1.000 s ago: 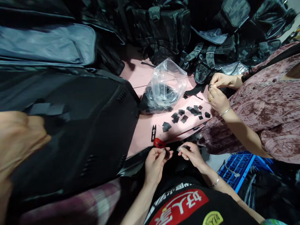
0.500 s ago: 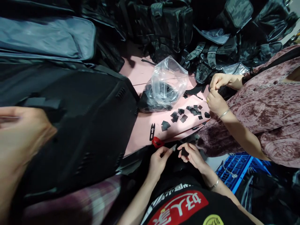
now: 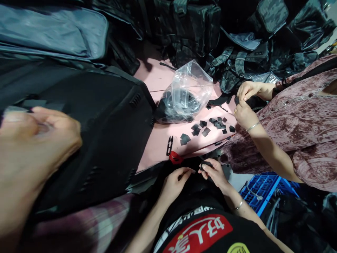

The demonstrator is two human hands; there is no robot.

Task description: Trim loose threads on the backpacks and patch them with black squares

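My left hand (image 3: 175, 182) is closed in a pinch, with a small pale scrap (image 3: 193, 171) showing at its fingertips; its kind is too small to tell. Just to the right, my right hand (image 3: 214, 174) has its fingers closed on a small black square piece (image 3: 206, 165). The two hands are close but apart, over a dark area in front of my black apron (image 3: 200, 233). Beyond them on the pink tabletop (image 3: 155, 149) lie thread snips (image 3: 170, 146) beside a red loop (image 3: 175, 157). Several loose black squares (image 3: 205, 131) are scattered farther right.
A clear plastic bag (image 3: 188, 89) with dark pieces inside stands mid-table. A big black bag (image 3: 110, 116) fills the left, with a co-worker's hand (image 3: 52, 140) over it. Another co-worker's hands (image 3: 244, 105) work at right. Camouflage bags (image 3: 189, 35) line the back; a blue crate (image 3: 263, 191) sits lower right.
My right fingers have closed further round the black square, which now lies turned. My left hand has shifted slightly down. The co-worker's hand at left has moved rightward.
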